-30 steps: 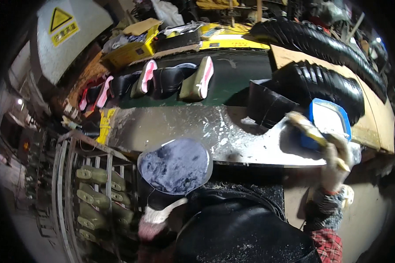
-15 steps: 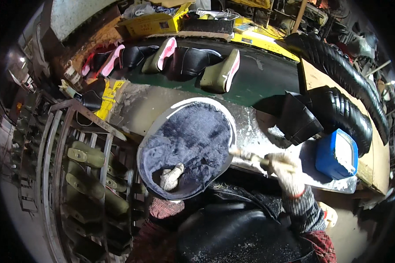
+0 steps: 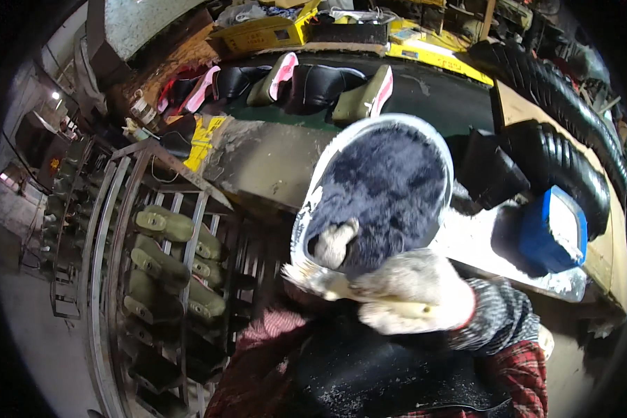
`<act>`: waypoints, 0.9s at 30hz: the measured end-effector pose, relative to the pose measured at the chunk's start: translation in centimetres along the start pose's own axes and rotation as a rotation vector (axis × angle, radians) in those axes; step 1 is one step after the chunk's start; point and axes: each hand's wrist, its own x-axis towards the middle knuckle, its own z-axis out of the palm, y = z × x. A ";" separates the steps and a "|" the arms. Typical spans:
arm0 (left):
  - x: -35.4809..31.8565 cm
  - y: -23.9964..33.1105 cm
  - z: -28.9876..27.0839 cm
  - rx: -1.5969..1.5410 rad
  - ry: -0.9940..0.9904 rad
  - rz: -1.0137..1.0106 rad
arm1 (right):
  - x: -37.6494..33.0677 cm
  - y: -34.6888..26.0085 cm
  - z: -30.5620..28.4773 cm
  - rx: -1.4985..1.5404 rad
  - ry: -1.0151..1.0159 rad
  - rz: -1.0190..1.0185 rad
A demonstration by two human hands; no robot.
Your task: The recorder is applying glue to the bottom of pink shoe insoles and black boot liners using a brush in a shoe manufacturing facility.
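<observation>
A fur-lined black boot upper [image 3: 390,184] is held up in front of me, its wide oval opening facing me and its rim coated white. Through a hole at the near end of the dark fuzzy lining shows my left hand [image 3: 336,245], gloved and closed, bearing the piece; its wrist is hidden beneath. My right hand [image 3: 418,292], in a pale knitted glove, is wrapped round the light handle of a brush [image 3: 313,280]. The bristles touch or nearly touch the near left rim; I cannot tell which. White paste fills a blue tub [image 3: 556,233] to the right.
More black boot uppers [image 3: 536,167] lie nested along the bench's right side. Behind, black uppers and olive shoe lasts [image 3: 355,97] with pink-and-white soles stand in a row. A metal rack [image 3: 136,188] holding several olive lasts is at left. Yellow boxes [image 3: 265,33] sit at the back.
The brush has swung from the right rim across to the near left rim. The boot upper has moved right and up in the view and tilted. The view itself has shifted a little.
</observation>
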 end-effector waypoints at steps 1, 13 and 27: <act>-0.1 0.0 0.8 0.021 -0.015 0.004 | -1.9 -0.7 -1.0 0.417 -0.119 0.334; 0.0 1.4 3.0 0.210 0.094 -0.022 | -13.6 -3.3 -5.5 -0.008 0.346 0.827; 9.1 0.6 1.5 0.396 0.160 0.079 | -21.5 4.4 -2.8 0.018 0.625 0.746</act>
